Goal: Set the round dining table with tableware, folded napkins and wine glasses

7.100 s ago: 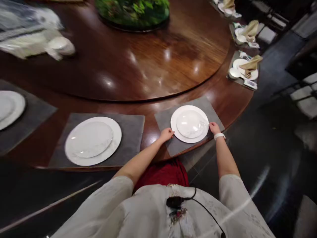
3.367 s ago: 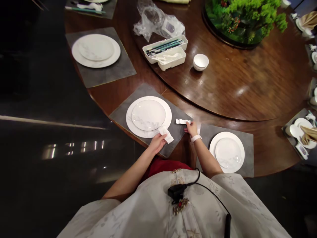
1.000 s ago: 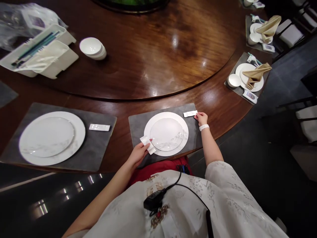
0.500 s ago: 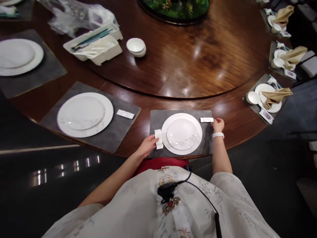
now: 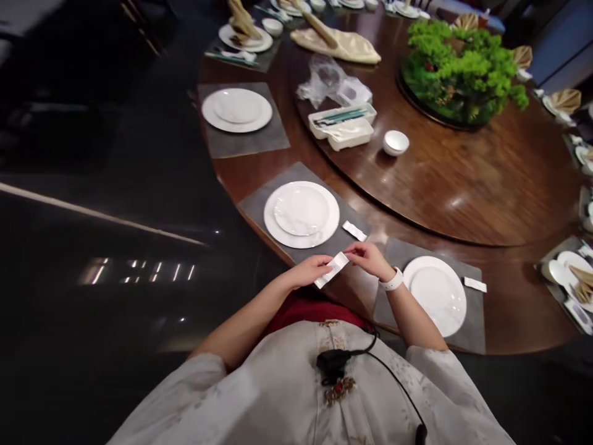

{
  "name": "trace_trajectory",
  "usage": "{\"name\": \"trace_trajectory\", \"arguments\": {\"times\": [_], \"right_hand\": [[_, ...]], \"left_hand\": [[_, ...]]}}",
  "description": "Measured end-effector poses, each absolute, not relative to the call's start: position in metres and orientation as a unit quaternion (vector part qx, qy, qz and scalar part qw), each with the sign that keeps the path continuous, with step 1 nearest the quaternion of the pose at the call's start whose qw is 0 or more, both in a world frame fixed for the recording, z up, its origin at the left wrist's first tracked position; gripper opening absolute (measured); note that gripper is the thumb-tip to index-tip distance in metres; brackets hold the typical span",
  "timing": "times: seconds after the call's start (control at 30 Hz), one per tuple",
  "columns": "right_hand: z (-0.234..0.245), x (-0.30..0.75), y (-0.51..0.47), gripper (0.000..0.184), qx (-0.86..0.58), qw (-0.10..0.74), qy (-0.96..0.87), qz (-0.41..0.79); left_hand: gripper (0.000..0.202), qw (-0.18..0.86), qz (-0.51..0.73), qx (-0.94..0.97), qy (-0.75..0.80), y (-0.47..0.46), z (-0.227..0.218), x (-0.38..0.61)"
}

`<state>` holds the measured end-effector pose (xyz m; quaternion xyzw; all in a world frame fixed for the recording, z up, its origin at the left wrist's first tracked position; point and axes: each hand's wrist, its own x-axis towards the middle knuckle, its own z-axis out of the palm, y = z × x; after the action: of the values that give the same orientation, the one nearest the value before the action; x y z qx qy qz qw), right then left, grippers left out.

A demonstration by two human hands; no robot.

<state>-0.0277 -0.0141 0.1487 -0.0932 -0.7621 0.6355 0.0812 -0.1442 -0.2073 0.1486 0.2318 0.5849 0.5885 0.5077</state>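
My left hand pinches a white, oblong chopstick rest in front of my waist, near the table edge. The fingers of my right hand are closed at the upper end of the same rest. Behind my hands, stacked white plates sit on a grey placemat, with another chopstick rest at their right. To the right, more stacked plates lie on a second placemat, and a further chopstick rest is at its upper right.
A raised wooden turntable carries a white cutlery tray, a white bowl, crumpled plastic and a green plant centrepiece. Another plate setting is at the left; settings with folded napkins ring the table.
My view has swung left. My right hand has left the rest on the right placemat and joined my left hand, which has lifted its rest away from beside the plates.
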Motion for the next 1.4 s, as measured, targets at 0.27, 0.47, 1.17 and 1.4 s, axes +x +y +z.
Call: {"name": "trace_trajectory", "arguments": {"times": [0.27, 0.47, 1.17, 1.4], "right_hand": [[0.181, -0.169, -0.104, 0.021, -0.039, -0.049, -0.744, 0.665], [0.182, -0.273, -0.092, 0.018, -0.165, -0.004, -0.669, 0.725], [0.140, -0.600, -0.029, 0.023, -0.477, 0.212, -0.444, 0.728], [0.165, -0.535, 0.031, 0.026, -0.506, 0.268, -0.379, 0.727]], "left_hand": [[0.009, 0.430, 0.486, 0.400, 0.647, -0.300, 0.183, -0.295], [0.059, 0.267, 0.646, 0.202, 0.686, -0.320, 0.209, -0.397], [0.080, 0.406, 0.446, 0.071, 0.794, -0.405, 0.217, -0.569], [0.088, 0.468, 0.370, 0.119, 0.794, -0.373, 0.232, -0.588]]}}
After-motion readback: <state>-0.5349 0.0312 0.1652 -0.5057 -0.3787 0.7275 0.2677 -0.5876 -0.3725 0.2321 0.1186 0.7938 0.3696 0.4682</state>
